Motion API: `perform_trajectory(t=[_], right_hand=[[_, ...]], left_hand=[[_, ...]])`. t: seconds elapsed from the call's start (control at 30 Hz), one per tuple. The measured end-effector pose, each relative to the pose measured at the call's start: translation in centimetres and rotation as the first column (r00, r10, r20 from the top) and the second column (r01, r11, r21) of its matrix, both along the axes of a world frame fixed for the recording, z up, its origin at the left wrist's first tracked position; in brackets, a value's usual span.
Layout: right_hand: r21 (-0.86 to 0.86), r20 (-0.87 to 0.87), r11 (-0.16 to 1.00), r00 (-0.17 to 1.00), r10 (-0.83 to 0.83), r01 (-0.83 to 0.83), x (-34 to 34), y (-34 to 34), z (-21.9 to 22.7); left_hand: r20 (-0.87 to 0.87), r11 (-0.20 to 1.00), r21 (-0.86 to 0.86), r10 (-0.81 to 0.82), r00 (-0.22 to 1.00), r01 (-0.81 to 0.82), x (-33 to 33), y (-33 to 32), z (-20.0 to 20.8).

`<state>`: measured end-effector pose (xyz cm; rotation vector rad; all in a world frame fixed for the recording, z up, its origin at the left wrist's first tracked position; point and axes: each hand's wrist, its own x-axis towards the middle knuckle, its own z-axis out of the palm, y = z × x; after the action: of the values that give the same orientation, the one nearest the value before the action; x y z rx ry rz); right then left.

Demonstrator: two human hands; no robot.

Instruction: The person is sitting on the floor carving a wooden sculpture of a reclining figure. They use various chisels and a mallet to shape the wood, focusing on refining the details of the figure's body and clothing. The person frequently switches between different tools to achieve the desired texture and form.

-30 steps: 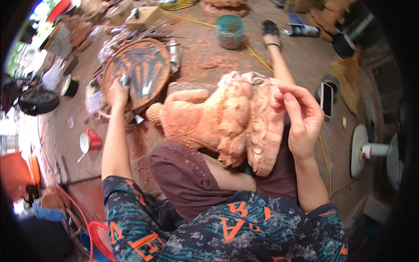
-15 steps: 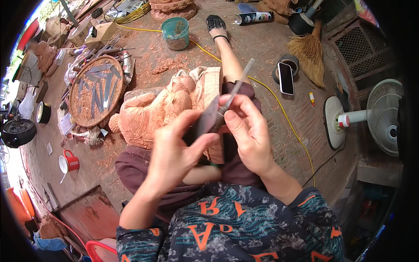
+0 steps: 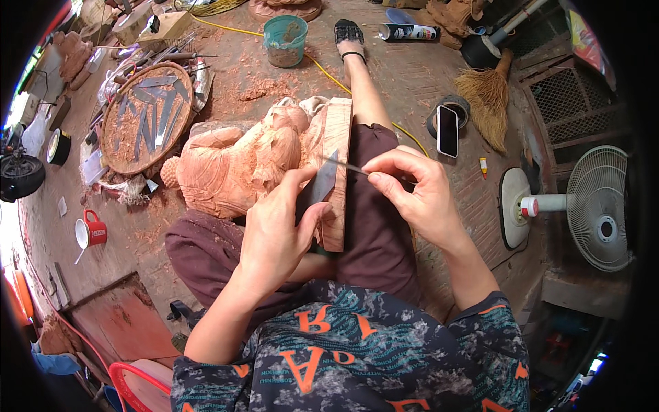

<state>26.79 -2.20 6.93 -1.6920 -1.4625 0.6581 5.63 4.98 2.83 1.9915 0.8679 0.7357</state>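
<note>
While left hand (image 3: 273, 233) grips dark flat pointed piece (image 3: 320, 184) between thumb and fingers, right hand (image 3: 420, 196) pinches thin rod (image 3: 353, 168), rod's end crossing piece's tip in view; cannot tell if they touch. Carved wooden figure (image 3: 233, 168) lies just beyond hands, rounded head left, flat base right. Farther, left: round woven tray (image 3: 122, 165) with flat blades (image 3: 166, 117). Right: phone (image 3: 447, 132), screen dark. Beyond: green bucket (image 3: 284, 56) on floor (image 3: 309, 79), near sandalled foot (image 3: 349, 34).

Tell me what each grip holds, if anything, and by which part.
The left grip holds a dark blade by its lower part, pointed tip free; the right grip pinches a thin rod toward its right-hand end.
</note>
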Motion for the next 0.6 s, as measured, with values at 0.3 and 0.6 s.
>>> perform_trajectory(t=[0.3, 0.6], right_hand=[[-0.043, 0.075, 0.993, 0.991, 0.111, -0.108, -0.5, 0.5, 0.0], [-0.043, 0.043, 0.993, 0.993, 0.11, -0.108, -0.7, 0.1, -0.3]], left_hand=[[0.001, 0.988, 0.131, 0.086, 0.996, -0.086, 0.0, -0.9, 0.2], [-0.022, 0.975, 0.202, 0.095, 0.995, -0.088, 0.6, -2.3, -0.5]])
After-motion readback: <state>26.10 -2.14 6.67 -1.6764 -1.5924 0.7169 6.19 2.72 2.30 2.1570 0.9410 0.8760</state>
